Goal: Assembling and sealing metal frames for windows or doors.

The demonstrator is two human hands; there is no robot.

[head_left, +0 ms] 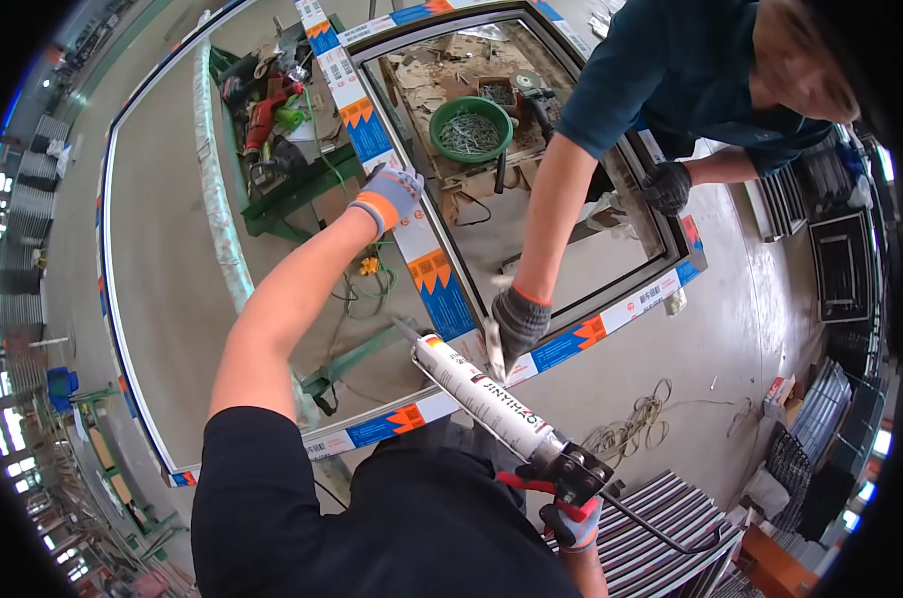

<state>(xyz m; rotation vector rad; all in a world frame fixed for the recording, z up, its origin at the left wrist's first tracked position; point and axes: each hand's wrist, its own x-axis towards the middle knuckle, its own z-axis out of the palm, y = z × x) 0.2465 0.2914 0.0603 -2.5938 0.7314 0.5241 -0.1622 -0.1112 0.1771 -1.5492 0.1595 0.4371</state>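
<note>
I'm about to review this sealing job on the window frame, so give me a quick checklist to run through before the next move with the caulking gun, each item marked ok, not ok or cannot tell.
1. Right hand grips the caulking gun at its handle: ok.
2. Nozzle close to the window frame: ok; whether it touches, cannot tell.
3. Left hand rests on the frame's middle bar: ok.
4. Co-worker's gloved hand clear of the nozzle: not ok, it sits just beside the tube.
5. Sealant coming out: cannot tell.
6. Loose cord on the floor clear of the feet: cannot tell.
</note>
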